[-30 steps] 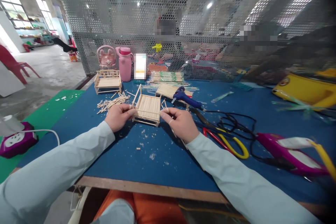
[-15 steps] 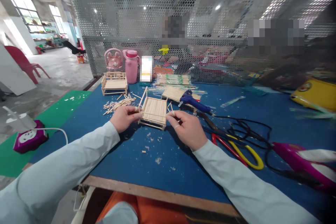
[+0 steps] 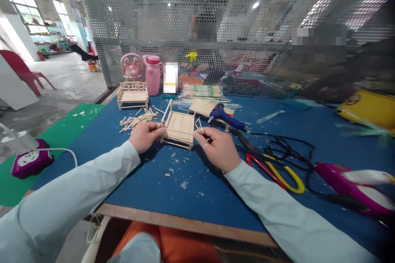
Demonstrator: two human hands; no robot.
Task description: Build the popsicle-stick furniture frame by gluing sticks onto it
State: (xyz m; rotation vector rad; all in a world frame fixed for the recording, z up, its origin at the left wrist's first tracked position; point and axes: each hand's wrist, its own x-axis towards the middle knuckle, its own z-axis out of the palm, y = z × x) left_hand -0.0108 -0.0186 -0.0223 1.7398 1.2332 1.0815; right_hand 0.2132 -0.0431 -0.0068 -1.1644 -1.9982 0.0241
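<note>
- While it stands on the blue table (image 3: 151, 193), the little stick frame (image 3: 179, 126) sits between the two hands, with a tall post leaning up at its back left.
- The left hand (image 3: 145, 136) has its thumb and finger pinched on the frame's left front side.
- The right hand (image 3: 219, 148) has its thumb and finger together, and they seem to pinch the front right side. A thin stick runs across between the hands; whether it is stuck down, one cannot tell.
- If one hand pushes harder, the frame could twist, or that thin stick could pop off or go crooked.
- Near the left hand lies a heap of loose sticks (image 3: 138, 119); a bumped wrist could scatter them.
- Past the right hand rests a blue glue gun (image 3: 227, 117). If it is hot, a careless knuckle could get burned, and a tug on its black cord (image 3: 279, 146) could drag it.
</note>
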